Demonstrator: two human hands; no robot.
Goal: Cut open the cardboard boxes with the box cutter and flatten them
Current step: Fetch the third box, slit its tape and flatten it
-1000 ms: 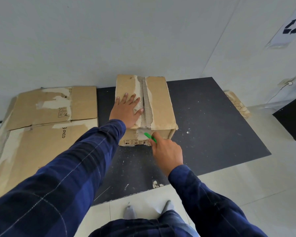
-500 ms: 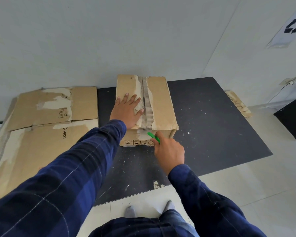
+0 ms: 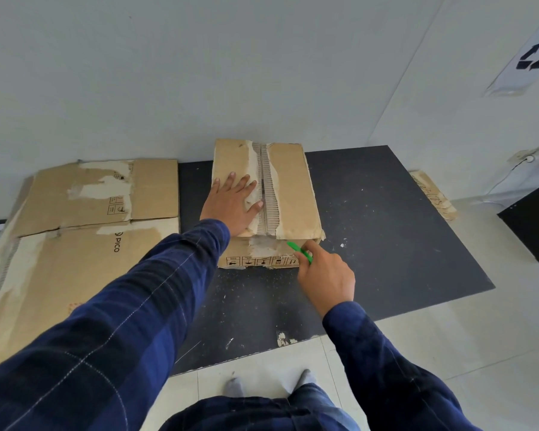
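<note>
A closed brown cardboard box (image 3: 293,194) with torn paper along its centre seam stands on a black floor mat (image 3: 386,237) against the wall. My left hand (image 3: 232,205) presses flat on the left top flap, fingers spread. My right hand (image 3: 325,278) grips a green box cutter (image 3: 299,251), whose tip meets the box's near face just below the top edge, right of the seam.
Flattened cardboard sheets (image 3: 75,231) lie on the floor to the left of the mat. A scrap of cardboard (image 3: 433,194) leans by the wall on the right. A dark object (image 3: 535,219) sits at the far right. My feet (image 3: 268,384) stand on pale tiles.
My right hand and the cutter have slid to the right along the box's near top edge. My left hand has stayed pressed on the flap.
</note>
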